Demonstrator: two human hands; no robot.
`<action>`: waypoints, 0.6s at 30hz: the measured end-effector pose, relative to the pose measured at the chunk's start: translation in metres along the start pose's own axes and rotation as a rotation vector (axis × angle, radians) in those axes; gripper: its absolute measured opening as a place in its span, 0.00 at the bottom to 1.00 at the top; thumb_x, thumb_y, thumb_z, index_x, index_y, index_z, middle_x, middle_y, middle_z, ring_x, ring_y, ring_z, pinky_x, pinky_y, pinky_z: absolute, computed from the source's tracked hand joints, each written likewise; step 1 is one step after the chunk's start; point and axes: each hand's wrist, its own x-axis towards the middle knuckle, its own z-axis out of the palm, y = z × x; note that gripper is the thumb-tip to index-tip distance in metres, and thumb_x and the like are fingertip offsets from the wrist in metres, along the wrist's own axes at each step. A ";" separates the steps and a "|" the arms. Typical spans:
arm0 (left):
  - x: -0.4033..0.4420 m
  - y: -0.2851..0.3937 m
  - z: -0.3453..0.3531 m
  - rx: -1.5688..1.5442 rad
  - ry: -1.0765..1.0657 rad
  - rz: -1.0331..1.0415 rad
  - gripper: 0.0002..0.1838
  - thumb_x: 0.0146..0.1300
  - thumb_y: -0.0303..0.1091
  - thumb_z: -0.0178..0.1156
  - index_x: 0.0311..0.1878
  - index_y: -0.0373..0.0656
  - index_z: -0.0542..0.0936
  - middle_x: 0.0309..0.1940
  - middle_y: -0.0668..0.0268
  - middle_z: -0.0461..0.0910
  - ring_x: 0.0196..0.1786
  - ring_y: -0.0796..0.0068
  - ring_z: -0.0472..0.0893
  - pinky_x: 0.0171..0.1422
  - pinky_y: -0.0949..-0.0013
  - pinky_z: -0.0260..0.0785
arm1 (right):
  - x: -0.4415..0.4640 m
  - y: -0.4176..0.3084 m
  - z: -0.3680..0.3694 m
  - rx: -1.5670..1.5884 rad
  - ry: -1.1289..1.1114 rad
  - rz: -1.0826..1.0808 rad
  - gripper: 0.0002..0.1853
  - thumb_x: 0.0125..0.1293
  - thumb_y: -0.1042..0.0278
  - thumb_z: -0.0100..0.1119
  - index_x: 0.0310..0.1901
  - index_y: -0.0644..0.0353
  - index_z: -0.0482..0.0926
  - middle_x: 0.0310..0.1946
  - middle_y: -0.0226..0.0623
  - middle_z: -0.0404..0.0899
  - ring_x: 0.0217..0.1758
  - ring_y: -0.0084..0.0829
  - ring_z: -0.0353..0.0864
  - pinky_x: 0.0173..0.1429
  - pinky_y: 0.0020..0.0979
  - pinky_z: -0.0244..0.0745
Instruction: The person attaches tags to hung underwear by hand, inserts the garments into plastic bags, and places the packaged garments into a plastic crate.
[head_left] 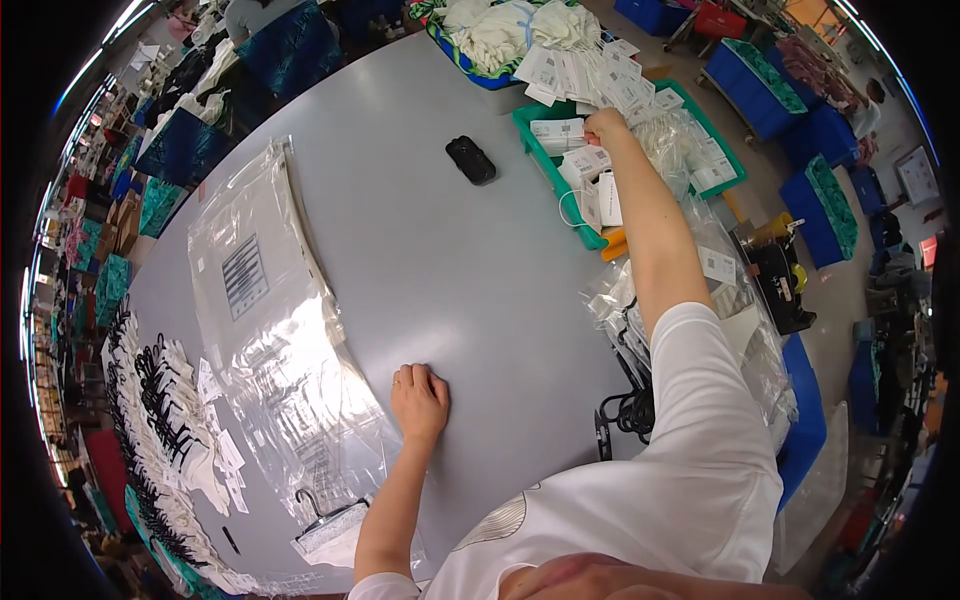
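In the head view, the right hand (605, 126) reaches into the green tray (591, 238) at the upper right of the frame, its fingers at the white cards (556, 134) lying there; whether it grips one, I cannot tell. The left hand (419, 402), fingers curled closed, rests on the grey table (520, 310) at lower centre, beside clear plastic bags (262, 350). A black object (470, 160) lies at upper centre.

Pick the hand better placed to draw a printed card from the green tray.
The right hand, I'd judge: it is already at the green tray, fingers at the printed cards. The left hand is well away, down by the clear plastic bags.
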 end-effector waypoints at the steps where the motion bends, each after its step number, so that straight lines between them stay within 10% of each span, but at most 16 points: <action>1: 0.000 0.000 0.000 0.000 0.001 0.001 0.06 0.54 0.26 0.58 0.33 0.44 0.71 0.32 0.63 0.70 0.34 0.61 0.72 0.39 0.63 0.67 | 0.000 0.000 0.001 -0.025 -0.004 -0.007 0.09 0.61 0.75 0.59 0.40 0.67 0.85 0.36 0.46 0.85 0.29 0.38 0.84 0.37 0.31 0.80; 18: 0.002 0.007 -0.002 0.015 -0.014 -0.014 0.05 0.54 0.26 0.58 0.33 0.44 0.72 0.31 0.63 0.70 0.33 0.61 0.72 0.39 0.63 0.67 | -0.033 -0.026 0.030 -0.586 0.275 -0.225 0.18 0.69 0.67 0.43 0.44 0.65 0.85 0.45 0.48 0.84 0.45 0.43 0.84 0.47 0.39 0.79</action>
